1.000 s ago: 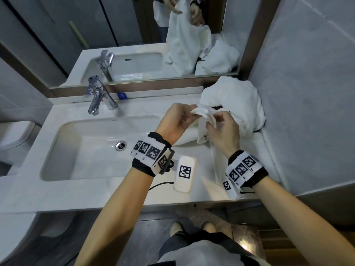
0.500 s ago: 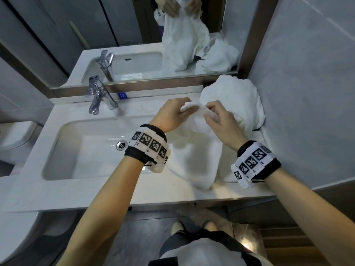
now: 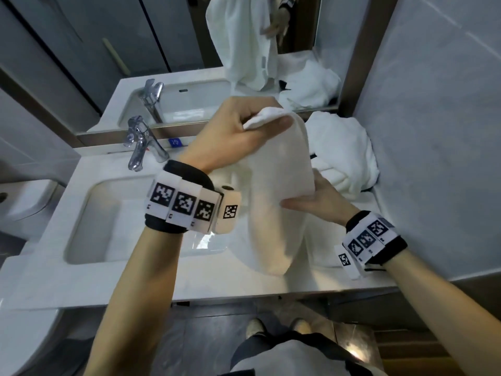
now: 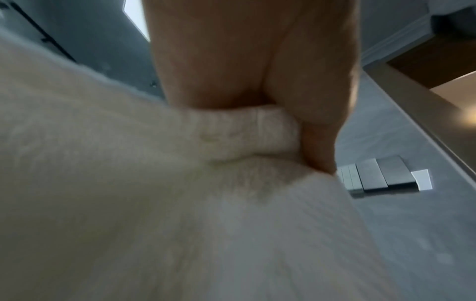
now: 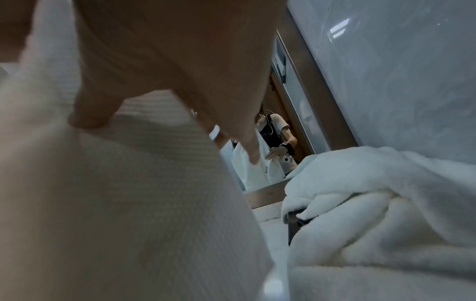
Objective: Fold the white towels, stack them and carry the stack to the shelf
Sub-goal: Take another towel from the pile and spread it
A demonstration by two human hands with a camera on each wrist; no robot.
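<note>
Left hand (image 3: 230, 134) pinches towel (image 3: 279, 191) top edge over sink (image 3: 89, 213); right hand (image 3: 320, 202) flat against it.

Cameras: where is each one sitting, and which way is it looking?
Head: sits on the person's head, looks down at the sink and counter; both forearms, left hand, right hand and shoes show.
Left wrist: sits under the left hand, looks up along it at the fingers pinching the held towel.
Right wrist: sits under the right hand, looks along its straight fingers toward the mirror and towel pile.
Shared: all three see the held towel.
</note>
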